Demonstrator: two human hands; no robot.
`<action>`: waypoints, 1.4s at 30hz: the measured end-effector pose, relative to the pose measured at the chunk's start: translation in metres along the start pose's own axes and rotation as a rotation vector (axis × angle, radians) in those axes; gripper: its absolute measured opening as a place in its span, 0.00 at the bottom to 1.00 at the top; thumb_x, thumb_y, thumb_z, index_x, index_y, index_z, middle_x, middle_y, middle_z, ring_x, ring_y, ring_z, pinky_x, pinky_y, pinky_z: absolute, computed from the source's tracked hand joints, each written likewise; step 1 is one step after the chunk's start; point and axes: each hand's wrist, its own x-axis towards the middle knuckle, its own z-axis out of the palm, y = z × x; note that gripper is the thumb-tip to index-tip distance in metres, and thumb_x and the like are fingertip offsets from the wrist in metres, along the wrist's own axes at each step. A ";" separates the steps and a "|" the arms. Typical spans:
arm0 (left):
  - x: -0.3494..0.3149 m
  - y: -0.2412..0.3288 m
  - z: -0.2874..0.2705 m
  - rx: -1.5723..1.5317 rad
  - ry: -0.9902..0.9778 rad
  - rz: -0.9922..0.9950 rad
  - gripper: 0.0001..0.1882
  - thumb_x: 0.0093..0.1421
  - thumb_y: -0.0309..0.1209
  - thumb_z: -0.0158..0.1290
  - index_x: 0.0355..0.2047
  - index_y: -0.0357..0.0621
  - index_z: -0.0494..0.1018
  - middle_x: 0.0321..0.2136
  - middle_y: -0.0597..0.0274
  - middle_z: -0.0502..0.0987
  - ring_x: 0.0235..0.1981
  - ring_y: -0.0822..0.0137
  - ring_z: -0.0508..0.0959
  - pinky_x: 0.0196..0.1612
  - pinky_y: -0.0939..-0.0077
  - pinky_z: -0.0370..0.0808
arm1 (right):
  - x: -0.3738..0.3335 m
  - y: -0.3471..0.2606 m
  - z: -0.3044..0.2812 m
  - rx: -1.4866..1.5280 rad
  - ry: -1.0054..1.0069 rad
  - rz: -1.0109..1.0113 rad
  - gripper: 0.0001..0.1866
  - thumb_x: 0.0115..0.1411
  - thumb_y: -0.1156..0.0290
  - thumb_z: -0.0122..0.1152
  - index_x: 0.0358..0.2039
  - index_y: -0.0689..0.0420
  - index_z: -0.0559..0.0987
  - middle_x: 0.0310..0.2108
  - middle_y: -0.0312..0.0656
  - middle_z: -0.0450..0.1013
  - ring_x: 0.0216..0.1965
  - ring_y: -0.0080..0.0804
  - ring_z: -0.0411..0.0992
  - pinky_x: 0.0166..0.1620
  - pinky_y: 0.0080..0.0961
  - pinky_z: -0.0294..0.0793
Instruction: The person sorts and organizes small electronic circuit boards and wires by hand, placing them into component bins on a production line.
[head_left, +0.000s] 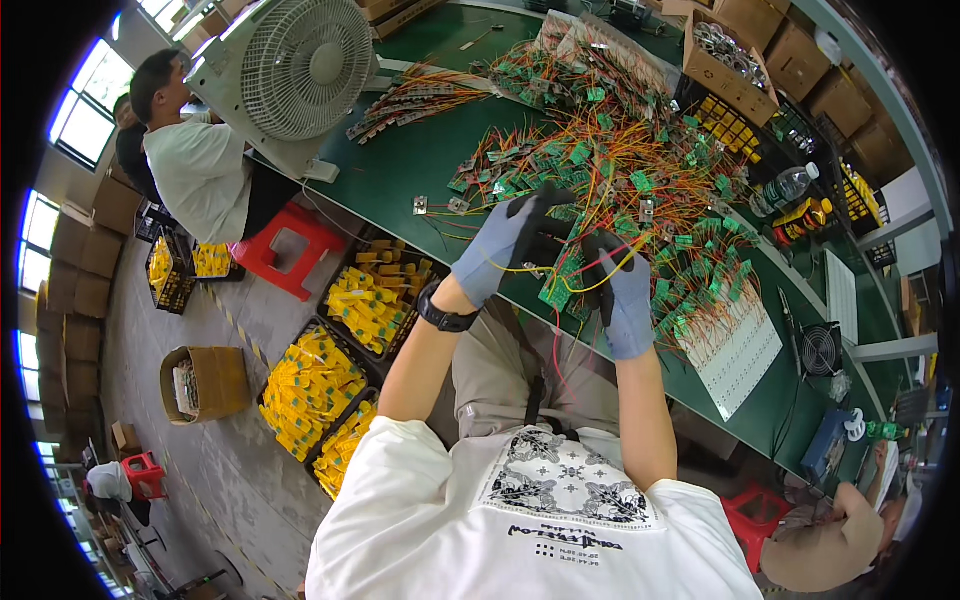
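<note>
Wall to wall, the green table is crowded, and its middle is swamped by a tangled heap of wired circuit boards! At the table's left edge a big pale fan is set. Over on the right, a white perforated panel is laid, its upper part overlapped by wired boards. And in the thick of it, the gloved left hand is held with fingers stretched forward, the gloved right hand is held opposite, fingers bent inward. Between them, a green circuit board is seen, close by the right fingertips; whether it is pinched by either hand cannot be told. Beside it yellow wires are looped, and below, a red wire is dangled
</note>
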 end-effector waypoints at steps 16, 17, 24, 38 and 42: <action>-0.047 -0.110 0.018 -0.088 0.361 0.429 0.29 0.53 0.18 0.53 0.58 0.32 0.64 0.51 0.56 0.74 0.52 0.66 0.74 0.53 0.74 0.71 | -0.027 0.051 0.013 -0.281 0.198 -0.243 0.08 0.60 0.76 0.55 0.40 0.61 0.74 0.33 0.35 0.74 0.34 0.22 0.72 0.38 0.20 0.71; -0.049 -0.101 0.017 -0.176 0.362 0.432 0.27 0.53 0.16 0.53 0.56 0.31 0.66 0.49 0.55 0.76 0.50 0.67 0.75 0.51 0.76 0.73 | -0.036 0.047 0.016 -0.437 0.187 -0.278 0.11 0.56 0.79 0.57 0.41 0.63 0.75 0.36 0.39 0.75 0.37 0.25 0.73 0.41 0.22 0.72; -0.051 -0.121 0.010 -0.034 0.380 0.169 0.21 0.52 0.15 0.55 0.48 0.31 0.72 0.38 0.57 0.79 0.36 0.73 0.79 0.40 0.81 0.77 | -0.038 0.070 -0.034 -1.042 0.256 -0.367 0.15 0.56 0.71 0.62 0.44 0.63 0.77 0.39 0.51 0.75 0.39 0.41 0.74 0.40 0.32 0.72; -0.002 -0.121 0.035 -0.453 0.473 0.273 0.12 0.60 0.20 0.52 0.45 0.34 0.70 0.37 0.59 0.78 0.31 0.68 0.80 0.33 0.76 0.79 | 0.011 0.002 -0.024 -1.391 0.499 -0.345 0.21 0.56 0.59 0.65 0.44 0.60 0.76 0.36 0.50 0.77 0.36 0.47 0.74 0.43 0.37 0.72; -0.002 -0.135 0.021 -0.520 0.420 0.154 0.13 0.62 0.20 0.49 0.47 0.33 0.69 0.37 0.56 0.78 0.31 0.65 0.81 0.34 0.73 0.80 | -0.006 -0.007 -0.023 -1.236 0.478 -0.133 0.20 0.58 0.62 0.62 0.45 0.64 0.75 0.37 0.51 0.77 0.41 0.47 0.74 0.47 0.35 0.71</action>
